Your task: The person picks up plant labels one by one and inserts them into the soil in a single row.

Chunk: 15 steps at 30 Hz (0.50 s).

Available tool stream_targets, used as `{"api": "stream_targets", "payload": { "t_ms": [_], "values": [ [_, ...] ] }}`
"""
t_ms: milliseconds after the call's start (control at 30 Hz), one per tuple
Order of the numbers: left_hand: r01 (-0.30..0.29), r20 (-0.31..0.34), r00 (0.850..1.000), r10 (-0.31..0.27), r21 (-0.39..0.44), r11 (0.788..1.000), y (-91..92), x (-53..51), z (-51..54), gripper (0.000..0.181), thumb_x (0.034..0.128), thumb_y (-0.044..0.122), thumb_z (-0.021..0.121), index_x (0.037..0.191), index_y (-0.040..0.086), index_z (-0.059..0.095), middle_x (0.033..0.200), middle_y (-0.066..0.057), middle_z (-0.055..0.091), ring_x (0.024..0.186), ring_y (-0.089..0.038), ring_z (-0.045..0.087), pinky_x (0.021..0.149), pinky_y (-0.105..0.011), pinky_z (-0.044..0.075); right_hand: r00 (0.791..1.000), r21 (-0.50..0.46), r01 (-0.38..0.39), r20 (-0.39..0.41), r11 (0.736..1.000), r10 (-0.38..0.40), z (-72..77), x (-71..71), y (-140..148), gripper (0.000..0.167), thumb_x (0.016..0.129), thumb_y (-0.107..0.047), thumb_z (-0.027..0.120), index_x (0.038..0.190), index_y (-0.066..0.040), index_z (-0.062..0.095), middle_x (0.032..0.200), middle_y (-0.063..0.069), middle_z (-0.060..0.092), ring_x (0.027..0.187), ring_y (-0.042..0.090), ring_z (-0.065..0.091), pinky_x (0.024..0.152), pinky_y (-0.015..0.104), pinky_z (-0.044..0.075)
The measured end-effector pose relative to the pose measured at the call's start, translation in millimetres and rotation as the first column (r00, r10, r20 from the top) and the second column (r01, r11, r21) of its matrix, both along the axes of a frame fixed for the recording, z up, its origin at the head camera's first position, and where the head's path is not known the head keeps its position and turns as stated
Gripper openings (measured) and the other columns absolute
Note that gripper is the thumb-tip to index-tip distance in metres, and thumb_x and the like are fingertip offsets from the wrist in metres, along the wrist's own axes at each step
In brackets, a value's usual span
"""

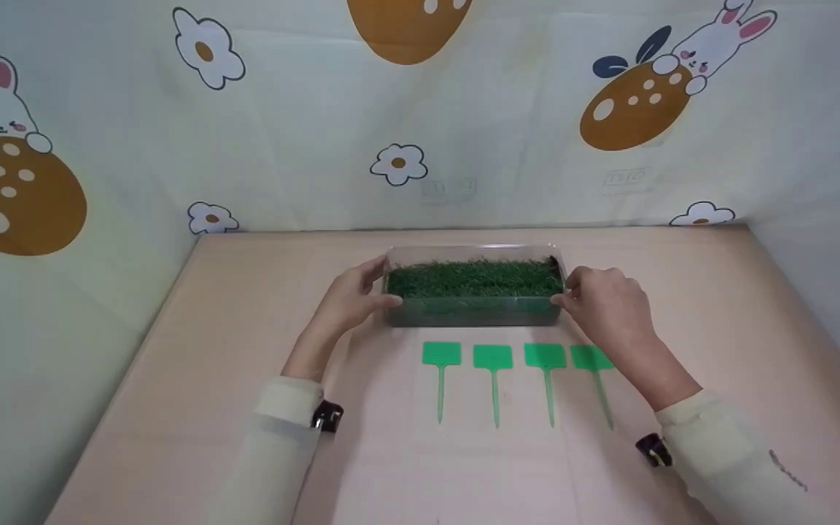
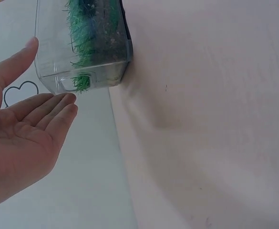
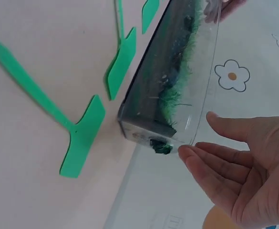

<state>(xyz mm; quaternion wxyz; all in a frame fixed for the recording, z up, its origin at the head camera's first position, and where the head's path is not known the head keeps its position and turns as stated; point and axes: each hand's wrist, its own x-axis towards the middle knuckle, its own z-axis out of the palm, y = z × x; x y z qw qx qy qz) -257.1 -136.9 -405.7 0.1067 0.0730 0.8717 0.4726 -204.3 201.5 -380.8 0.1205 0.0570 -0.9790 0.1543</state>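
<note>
A clear plastic box (image 1: pixel 475 313) holding a strip of green artificial-looking grass (image 1: pixel 475 279) stands on the table. At its left end is my left hand (image 1: pixel 351 295), thumb at the front corner and fingers by the end wall. In the left wrist view those fingers (image 2: pixel 58 112) are nearly straight against the box end. My right hand (image 1: pixel 609 302) is at the opposite end. The right wrist view shows its fingertips (image 3: pixel 187 155) at the box's corner and its thumb beside the rim, fingers loosely bent. Several green T-shaped plant labels (image 1: pixel 493 357) lie in front of the box.
The labels lie in a row with their pointed stems toward me; the rightmost label (image 1: pixel 591 357) is partly under my right hand in the head view. Behind the pale table (image 1: pixel 245 328) hangs a patterned cloth wall (image 1: pixel 303 146), with more cloth at both sides.
</note>
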Motion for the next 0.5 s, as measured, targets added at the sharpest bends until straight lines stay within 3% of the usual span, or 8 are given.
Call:
{"api": "stream_targets", "payload": {
  "t_ms": [167, 500],
  "values": [
    [-0.02, 0.002, 1.0, 0.02, 0.013, 1.0, 0.2, 0.6, 0.6, 0.077, 0.0913, 0.012, 0.072, 0.157, 0.013, 0.032, 0.161, -0.009, 0.036, 0.15, -0.026, 0.033, 0.122, -0.037, 0.033, 0.999, -0.007, -0.015, -0.049, 1.0, 0.015, 5.3, 4.3, -6.6, 0.026, 0.085, -0.019, 0.08, 0.096, 0.003, 0.074, 0.084, 0.019, 0.076, 0.067, 0.031, 0.071, 0.055, 0.044, 0.058],
    [-0.034, 0.013, 0.999, 0.034, -0.039, 0.999, 0.8, 0.5, 1.8, 0.075, 0.0914, 0.016, 0.072, 0.156, 0.015, 0.034, 0.159, -0.011, 0.039, 0.148, -0.031, 0.036, 0.12, -0.041, 0.036, 0.987, -0.164, -0.131, 0.066, 0.978, 0.144, 9.7, 8.7, -31.0, 0.023, 0.088, -0.02, 0.076, 0.101, -0.001, 0.074, 0.092, 0.015, 0.077, 0.083, 0.027, 0.075, 0.073, 0.044, 0.062]
  ]
}}
